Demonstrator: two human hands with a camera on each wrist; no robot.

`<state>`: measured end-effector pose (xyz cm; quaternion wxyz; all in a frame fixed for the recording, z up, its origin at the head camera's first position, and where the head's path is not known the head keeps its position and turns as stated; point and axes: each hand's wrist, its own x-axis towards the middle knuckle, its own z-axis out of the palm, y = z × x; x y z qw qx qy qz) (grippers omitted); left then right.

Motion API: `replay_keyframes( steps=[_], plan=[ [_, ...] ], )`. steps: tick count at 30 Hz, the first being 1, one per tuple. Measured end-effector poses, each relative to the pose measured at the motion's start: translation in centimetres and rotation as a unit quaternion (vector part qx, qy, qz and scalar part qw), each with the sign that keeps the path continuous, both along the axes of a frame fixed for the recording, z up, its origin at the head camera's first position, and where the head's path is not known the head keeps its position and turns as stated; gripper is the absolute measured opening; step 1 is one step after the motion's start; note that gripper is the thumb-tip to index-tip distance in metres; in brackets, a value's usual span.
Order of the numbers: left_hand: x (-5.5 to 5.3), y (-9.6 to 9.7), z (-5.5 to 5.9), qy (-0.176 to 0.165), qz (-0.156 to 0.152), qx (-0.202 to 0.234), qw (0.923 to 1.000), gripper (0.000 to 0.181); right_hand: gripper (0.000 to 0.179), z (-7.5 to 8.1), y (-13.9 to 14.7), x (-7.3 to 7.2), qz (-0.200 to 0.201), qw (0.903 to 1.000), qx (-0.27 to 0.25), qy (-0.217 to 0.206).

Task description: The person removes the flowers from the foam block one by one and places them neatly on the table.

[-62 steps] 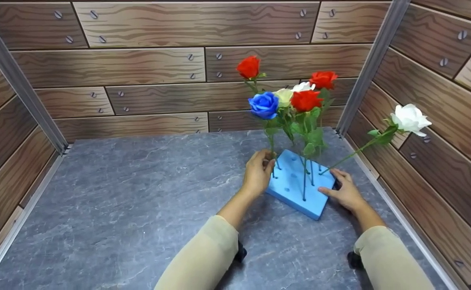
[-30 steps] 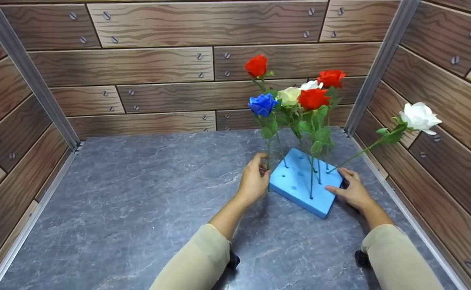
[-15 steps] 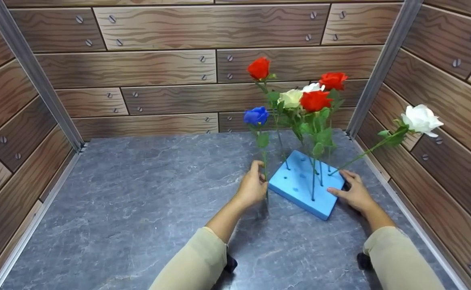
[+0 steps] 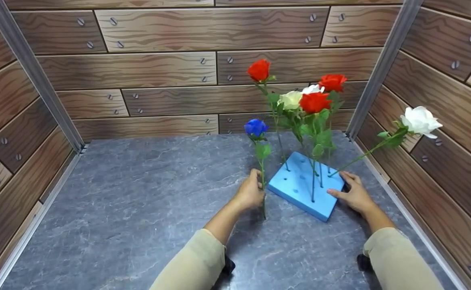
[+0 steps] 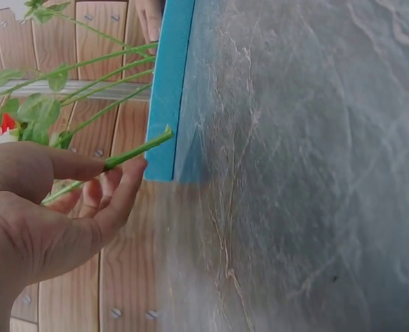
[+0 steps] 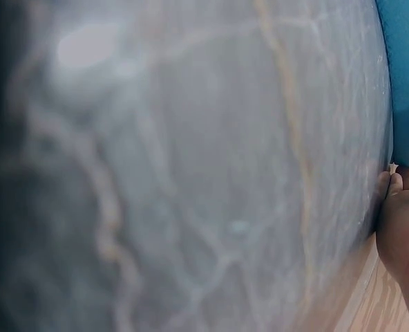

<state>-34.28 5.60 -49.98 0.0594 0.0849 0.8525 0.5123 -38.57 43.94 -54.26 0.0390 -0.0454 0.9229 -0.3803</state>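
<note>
My left hand (image 4: 250, 192) pinches the green stem of a blue rose (image 4: 256, 127) between thumb and fingers. The rose stands nearly upright, left of a light blue foam block (image 4: 325, 205), its stem apart from the block. In the left wrist view the cut stem end (image 5: 146, 146) sticks out past the fingertips. My right hand (image 4: 356, 195) holds the block's right side, thumb at the top edge and fingers round the corner. Red roses (image 4: 315, 102), a cream rose (image 4: 290, 100) and white roses stand in the block; one white rose (image 4: 420, 121) leans far right.
Several holes (image 4: 285, 179) show in the block's top. A grey marbled table (image 4: 139, 201) lies under everything. Wood-plank-patterned walls (image 4: 159, 28) enclose the back and sides, with metal posts (image 4: 384, 64) at the corners.
The blue rose's stem has come out of the block's left side. My left hand has carried it left and lowered it toward me. My right hand stays at the block.
</note>
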Motion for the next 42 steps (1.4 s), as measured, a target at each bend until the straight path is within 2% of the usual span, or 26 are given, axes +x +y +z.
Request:
replay_keyframes(
  steps=[5,12,20,27,32,36,37,40,42],
  plan=[
    [0.1,-0.3,-0.3,-0.028,-0.010,0.003,0.9996,0.051,0.106,0.1,-0.1,0.0,-0.001,1.0000,-0.008,-0.002],
    [0.2,-0.7,-0.5,-0.016,-0.015,-0.039,0.9990,0.044,0.106,0.0,0.1,-0.1,0.000,1.0000,-0.004,-0.004],
    [0.1,-0.9,-0.8,-0.009,-0.037,-0.103,0.9940,0.041,0.106,0.0,0.3,-0.1,-0.001,1.0000,-0.005,-0.007],
    [0.1,-1.0,-1.0,-0.007,-0.054,-0.121,0.9912,0.030,0.106,0.0,0.2,0.0,-0.001,1.0000,-0.001,-0.005],
    [-0.1,-0.9,-1.2,-0.021,-0.057,-0.138,0.9886,0.030,0.107,-0.1,0.1,0.0,-0.004,1.0000,0.003,-0.006],
    [-0.3,-0.9,-1.4,-0.019,-0.065,-0.144,0.9873,0.028,0.107,-0.1,0.1,-0.1,-0.005,1.0000,0.001,-0.003],
    [-0.6,-0.9,-2.1,-0.004,-0.067,-0.147,0.9869,0.026,0.107,-0.1,0.1,0.0,-0.005,1.0000,-0.001,-0.002],
    [-1.2,-0.9,-2.7,0.001,-0.072,-0.148,0.9864,0.024,0.106,-0.1,0.1,0.0,-0.003,1.0000,-0.002,0.002],
    [-2.3,-0.7,-4.4,0.010,-0.072,-0.158,0.9848,0.026,0.105,0.0,0.0,0.0,-0.003,1.0000,-0.003,0.004]
  ],
)
